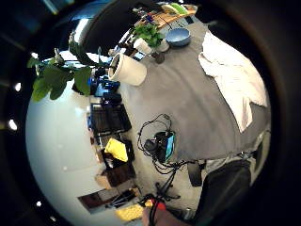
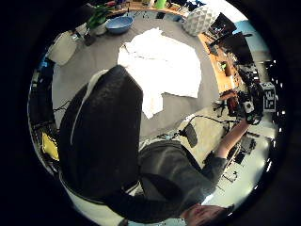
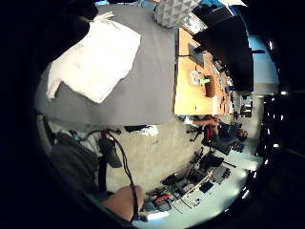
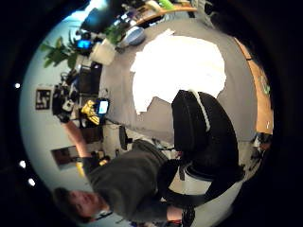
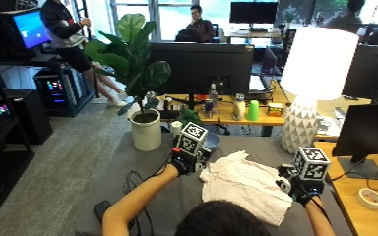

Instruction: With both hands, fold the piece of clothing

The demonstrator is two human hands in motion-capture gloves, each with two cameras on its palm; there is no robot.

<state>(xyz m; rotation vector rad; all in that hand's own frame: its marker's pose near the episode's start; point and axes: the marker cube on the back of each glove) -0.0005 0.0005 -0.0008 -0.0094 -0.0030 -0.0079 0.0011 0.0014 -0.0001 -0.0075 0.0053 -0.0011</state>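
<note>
Your white piece of clothing (image 5: 246,186) lies rumpled on the grey desk (image 5: 163,196), in the lower middle of the outside view, just above the top of your head. It lies roughly flat, with a bunched corner sticking up toward the upper left of the cloth.

Your left hand (image 5: 184,164) is raised at the garment's left edge, close to that bunched corner. From the outside view you cannot tell whether it touches the cloth, and its grip is hidden behind the glove, so whether the fingers are apart or together cannot be told. In the left thumb side palm view a black gloved thumb (image 2: 106,136) fills the middle of the frame with the garment (image 2: 162,66) spread on the desk beyond it, which suggests the palm sits well above the cloth.

Your right hand (image 5: 305,189) is at the garment's right edge, at the lower right of the outside view. Its grip cannot be told either. The right thumb side palm view shows the gloved thumb (image 4: 199,137) with the bright cloth (image 4: 177,71) lying on the desk behind it.

Further up the desk stand a white pot (image 5: 145,129) with a large-leafed plant, a blue bowl (image 1: 178,36) and a white lamp (image 5: 310,83) at the right.
</note>
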